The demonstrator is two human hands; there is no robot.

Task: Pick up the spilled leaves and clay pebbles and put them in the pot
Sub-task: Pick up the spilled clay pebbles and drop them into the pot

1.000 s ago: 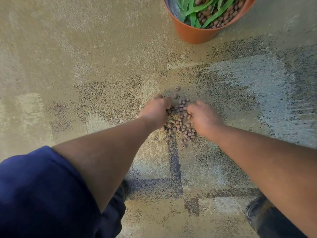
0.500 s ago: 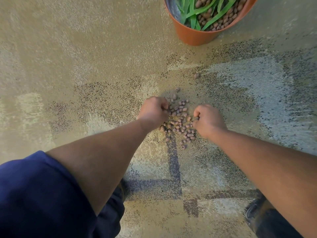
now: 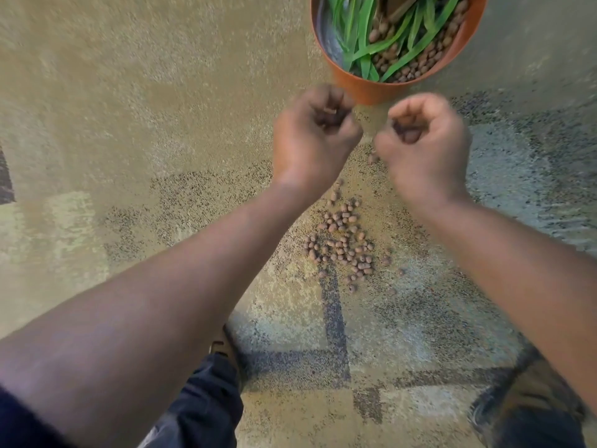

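An orange pot (image 3: pixel 365 88) stands at the top of the view, holding green leaves (image 3: pixel 365 37) and brown clay pebbles (image 3: pixel 423 59). A patch of spilled clay pebbles (image 3: pixel 342 244) lies on the patterned carpet, between my forearms. My left hand (image 3: pixel 311 137) is raised just below the pot's near wall, fingers curled into a fist around pebbles. My right hand (image 3: pixel 420 140) hovers beside it, also cupped shut on pebbles. One pebble (image 3: pixel 372 159) shows between the hands, below them. Both hands are blurred by motion.
The floor is a beige carpet (image 3: pixel 129 92) with dark speckled lines. My dark trouser knee (image 3: pixel 200 405) fills the lower left and a shoe (image 3: pixel 529 396) sits at the lower right. A dark edge (image 3: pixel 5 179) shows at the far left.
Both hands closed on pebbles at the pile, then lifted off the carpet and moved up toward the pot. The pile on the floor is smaller and uncovered.
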